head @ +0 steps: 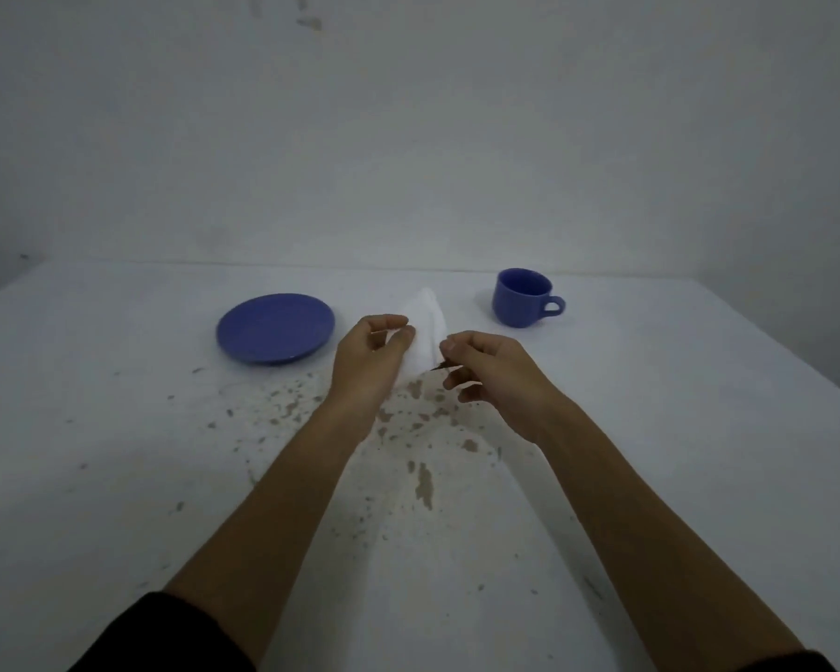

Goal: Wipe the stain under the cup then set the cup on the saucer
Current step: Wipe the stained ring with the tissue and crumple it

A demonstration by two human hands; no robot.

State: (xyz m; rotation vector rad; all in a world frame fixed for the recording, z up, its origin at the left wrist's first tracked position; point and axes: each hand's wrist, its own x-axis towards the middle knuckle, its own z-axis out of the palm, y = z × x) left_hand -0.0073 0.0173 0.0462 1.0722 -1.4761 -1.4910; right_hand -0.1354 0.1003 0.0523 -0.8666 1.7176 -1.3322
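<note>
A blue cup stands upright at the back right of the table, handle pointing right. At the back left lies the empty blue saucer. Between them, above the table, both hands hold a white tissue. My left hand pinches its left edge. My right hand pinches its lower right corner, which looks stained brown. Brown stain splatter spreads over the table under and in front of my hands. The cup stands apart from the splatter.
The white table ends at a pale wall just behind the cup and saucer. Its right edge slants down at the far right. Smaller brown specks scatter toward the front of the table.
</note>
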